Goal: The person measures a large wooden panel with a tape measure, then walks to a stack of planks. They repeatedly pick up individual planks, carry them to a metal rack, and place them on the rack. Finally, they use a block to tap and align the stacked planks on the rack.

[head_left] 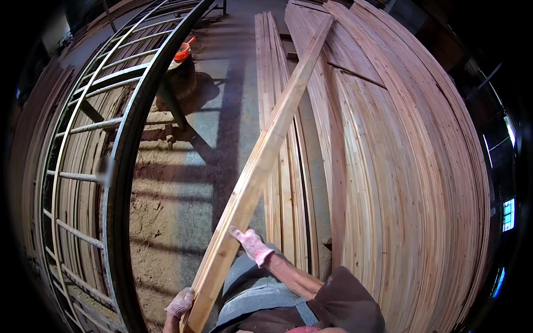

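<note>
Clearly, the far left is taken up by a long metal rack [80, 176] with rungs across it, and just past its right rail, toward the far end, an orange tub [182, 51] sits above the dusty floor [161, 222]. At the lower edge, the gloved left hand [180, 303] is closed on the left edge of a long pale board [261, 152], close to its near end. The board (it may be two or more laid together, as lines run along it) slants up and rightward across the middle, its far end over or against the stacks; which of the two, I cannot tell. Next comes the gloved right hand [255, 247], touching the board's right edge farther along; its fingers are partly hidden, so whether it is clamped there or only supports the wood is unclear. Beyond it lie a narrow stack [286, 200] of boards and, farther right, a wide stack [405, 166] with a thin dark stick [356, 74] across it. Both hands being near one end, the long overhang could make the board tip or twist, and its far end could knock the stacks; a glove slipping on smooth wood would be the likely cause. No brand, label or writing is legible anywhere.
</note>
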`<state>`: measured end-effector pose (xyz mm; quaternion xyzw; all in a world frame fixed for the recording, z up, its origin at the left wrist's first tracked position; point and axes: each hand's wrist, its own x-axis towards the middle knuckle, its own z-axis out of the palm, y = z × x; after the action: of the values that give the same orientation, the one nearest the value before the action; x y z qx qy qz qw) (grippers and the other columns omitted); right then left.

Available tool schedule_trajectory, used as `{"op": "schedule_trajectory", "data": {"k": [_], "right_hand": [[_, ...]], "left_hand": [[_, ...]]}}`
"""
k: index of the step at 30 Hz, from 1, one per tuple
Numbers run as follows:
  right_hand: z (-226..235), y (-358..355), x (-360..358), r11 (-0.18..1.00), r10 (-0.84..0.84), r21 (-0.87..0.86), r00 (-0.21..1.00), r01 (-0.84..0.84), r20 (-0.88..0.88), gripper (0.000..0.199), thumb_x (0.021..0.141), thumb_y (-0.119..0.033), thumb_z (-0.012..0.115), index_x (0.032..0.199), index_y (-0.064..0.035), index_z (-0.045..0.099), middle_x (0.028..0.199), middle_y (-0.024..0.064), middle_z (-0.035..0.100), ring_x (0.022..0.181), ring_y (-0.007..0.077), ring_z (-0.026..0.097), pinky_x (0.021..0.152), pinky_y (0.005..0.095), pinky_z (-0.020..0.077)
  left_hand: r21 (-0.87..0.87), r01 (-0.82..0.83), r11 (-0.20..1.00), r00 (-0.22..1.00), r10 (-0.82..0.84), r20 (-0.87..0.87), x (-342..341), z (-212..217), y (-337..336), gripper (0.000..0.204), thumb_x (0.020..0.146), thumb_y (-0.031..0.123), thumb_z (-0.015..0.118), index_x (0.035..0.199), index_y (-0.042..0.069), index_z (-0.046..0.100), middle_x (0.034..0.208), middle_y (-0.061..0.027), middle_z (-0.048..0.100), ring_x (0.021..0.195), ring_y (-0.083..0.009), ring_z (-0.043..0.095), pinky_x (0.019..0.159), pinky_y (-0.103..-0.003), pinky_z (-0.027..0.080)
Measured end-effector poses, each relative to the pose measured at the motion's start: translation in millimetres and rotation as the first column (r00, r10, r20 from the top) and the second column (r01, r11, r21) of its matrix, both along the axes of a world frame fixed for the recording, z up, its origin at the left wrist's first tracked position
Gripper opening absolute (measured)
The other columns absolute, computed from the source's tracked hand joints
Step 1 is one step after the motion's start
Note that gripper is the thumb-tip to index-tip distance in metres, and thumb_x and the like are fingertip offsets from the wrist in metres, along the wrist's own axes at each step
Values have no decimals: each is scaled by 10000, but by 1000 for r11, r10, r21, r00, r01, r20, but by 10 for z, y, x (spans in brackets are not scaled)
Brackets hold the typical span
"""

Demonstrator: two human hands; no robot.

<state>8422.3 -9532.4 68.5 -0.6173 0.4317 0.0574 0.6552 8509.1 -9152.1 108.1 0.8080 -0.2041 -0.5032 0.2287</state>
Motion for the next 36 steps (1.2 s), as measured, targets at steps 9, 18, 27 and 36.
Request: {"op": "schedule_trajectory", "data": {"k": [9, 18, 27, 36], "right_hand": [[413, -36, 385, 990, 72, -104, 974, -97, -217, 890, 879, -693, 627, 1314, 81, 565, 1215, 321, 664, 1218, 441, 616, 1034, 467, 480], [-246, -359, 245, 945, -49, 327, 989, 1, 139, 723, 966, -609, 595, 1237, 61, 631, 1161, 188, 687, 1058, 263, 656, 903, 363, 512], [-598, -3421, 997, 876, -443, 338, 852, 345, 278, 924, 910, -774, 510, 1535, -101, 414, 1485, 132, 528, 1291, 328, 547, 1062, 545, 457], [-519, -4073, 1785, 723, -683, 380, 680, 577, 268, 700, 992, -588, 511, 1481, -88, 469, 1385, 146, 590, 1228, 337, 588, 1045, 535, 485]], "left_hand": [[-177, -236, 956, 849, 114, -516, 247, 663, -799, 727, 864, 330, 746, 1469, 53, 454, 1208, -80, 638, 1062, -155, 596, 940, -333, 505], [-136, -232, 963, 865, 140, -481, 184, 763, -974, 903, 731, 271, 836, 1478, -16, 418, 1297, -162, 621, 1187, -254, 594, 1029, -363, 471], [-5, -123, 992, 903, 110, -415, 456, 600, -1073, 940, 682, 421, 847, 1430, -8, 473, 1313, -188, 617, 1242, -275, 583, 1052, -378, 454], [-190, -126, 974, 865, 14, -502, 1350, 253, -3245, 1048, 709, 427, 795, 1505, -50, 307, 1377, -261, 537, 1270, -317, 544, 1095, -374, 411]]}}
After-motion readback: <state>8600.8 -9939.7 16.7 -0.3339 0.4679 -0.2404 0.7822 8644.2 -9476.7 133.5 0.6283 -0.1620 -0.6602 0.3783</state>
